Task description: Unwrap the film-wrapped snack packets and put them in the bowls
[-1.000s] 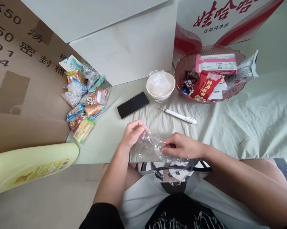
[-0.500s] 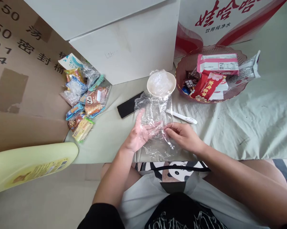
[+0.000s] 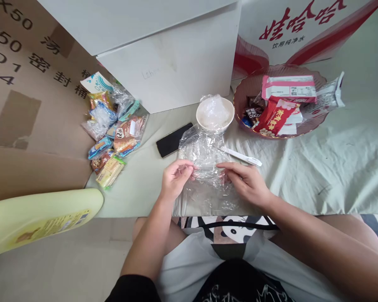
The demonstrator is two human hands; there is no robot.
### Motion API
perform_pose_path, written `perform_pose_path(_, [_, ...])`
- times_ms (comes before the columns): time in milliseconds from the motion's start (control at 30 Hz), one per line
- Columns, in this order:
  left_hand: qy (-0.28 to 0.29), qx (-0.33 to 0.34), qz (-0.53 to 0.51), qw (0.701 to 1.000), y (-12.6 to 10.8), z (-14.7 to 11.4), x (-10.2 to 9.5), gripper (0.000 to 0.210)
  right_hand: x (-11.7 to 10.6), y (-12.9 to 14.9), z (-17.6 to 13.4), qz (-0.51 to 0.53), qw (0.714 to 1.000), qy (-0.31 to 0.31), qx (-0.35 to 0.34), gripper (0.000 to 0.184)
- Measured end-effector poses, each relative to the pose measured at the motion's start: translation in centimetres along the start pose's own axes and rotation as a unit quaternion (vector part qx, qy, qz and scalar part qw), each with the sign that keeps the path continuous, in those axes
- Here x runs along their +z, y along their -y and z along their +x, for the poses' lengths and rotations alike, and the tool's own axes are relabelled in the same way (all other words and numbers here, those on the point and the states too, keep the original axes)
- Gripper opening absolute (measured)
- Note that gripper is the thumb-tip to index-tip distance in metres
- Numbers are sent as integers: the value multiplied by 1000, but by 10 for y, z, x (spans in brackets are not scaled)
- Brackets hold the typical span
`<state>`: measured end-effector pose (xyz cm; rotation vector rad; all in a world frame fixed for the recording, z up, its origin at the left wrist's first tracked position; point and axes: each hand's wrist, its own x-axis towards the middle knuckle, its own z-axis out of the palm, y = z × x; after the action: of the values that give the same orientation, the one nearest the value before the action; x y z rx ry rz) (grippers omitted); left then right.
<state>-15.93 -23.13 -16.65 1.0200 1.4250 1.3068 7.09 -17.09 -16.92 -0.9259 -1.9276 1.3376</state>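
A crumpled sheet of clear plastic film (image 3: 204,153), perhaps a bag, lies in front of me between both hands. My left hand (image 3: 177,177) pinches its left side between thumb and fingers. On the right side, my right hand (image 3: 243,180) has its thumb and fingers closed on the film, with the index finger stretched across it. Just beyond the film stands a white bowl (image 3: 201,120) with more crumpled clear plastic (image 3: 214,111) inside. A white utility knife (image 3: 242,156) lies right of the film, and a black phone (image 3: 173,140) lies to its left.
Packaged snacks (image 3: 126,136) are heaped at the left beside a cardboard box (image 3: 44,121). A pink glass bowl (image 3: 239,94) at the right back holds several packets. White boxes (image 3: 176,67) line the back. A light green bottle-like container (image 3: 50,214) juts in from the left.
My left hand has gone from spread fingers under the film to a pinch on its left side. My right index finger has stretched out over the film.
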Motion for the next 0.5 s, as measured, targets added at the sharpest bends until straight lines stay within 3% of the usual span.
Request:
perform_pose_path(133, [62, 16, 123, 990, 3, 1, -5, 45, -3, -2, 2, -39, 999, -13, 14, 42])
perform_pose_path(200, [40, 43, 210, 976, 6, 2, -6, 42, -4, -5, 2, -69, 997, -11, 8, 44])
perform_pose_path(300, [14, 117, 295, 948, 8, 6, -6, 24, -4, -9, 3, -129, 991, -29, 5, 27])
perform_pose_path(400, [14, 176, 331, 927, 8, 7, -6, 13, -4, -9, 3, -164, 985, -37, -32, 18])
perform_pose_path(500, [-22, 207, 348, 914, 6, 6, -7, 12, -3, -7, 3, -179, 979, -54, -84, 17])
